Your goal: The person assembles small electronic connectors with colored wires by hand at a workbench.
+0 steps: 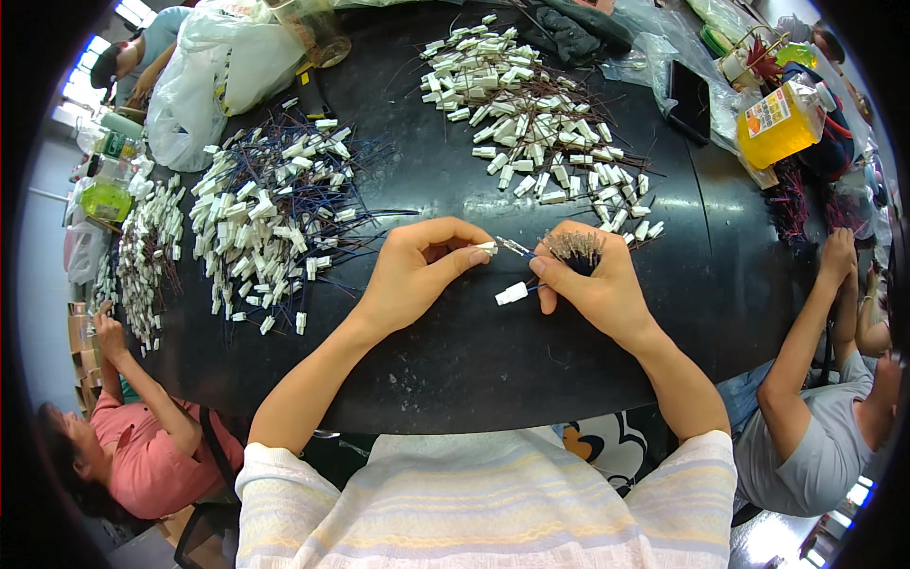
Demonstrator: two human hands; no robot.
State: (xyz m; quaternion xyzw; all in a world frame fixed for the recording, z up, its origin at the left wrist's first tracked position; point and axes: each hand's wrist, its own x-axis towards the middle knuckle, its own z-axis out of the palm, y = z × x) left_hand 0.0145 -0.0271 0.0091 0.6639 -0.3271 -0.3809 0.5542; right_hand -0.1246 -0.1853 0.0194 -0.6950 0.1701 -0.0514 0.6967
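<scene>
Over the black table, my left hand (417,267) pinches a small white plastic connector (487,248) between thumb and forefinger. Facing it, my right hand (599,292) is closed around a bundle of dark wires with bare metal terminals (575,248) fanned at the top. From its thumb and forefinger a wire end with metal terminals (513,246) points at the connector, very close to it; whether they touch I cannot tell. Below that, another white connector (512,294) dangles on a blue wire from the right hand.
A heap of white connectors on blue wires (275,204) lies left, and one with brown wires (531,104) lies at the back. Plastic bags (223,71), a phone (689,100) and a yellow drink bottle (782,123) stand around the table's rim (455,422). Co-workers sit on both sides.
</scene>
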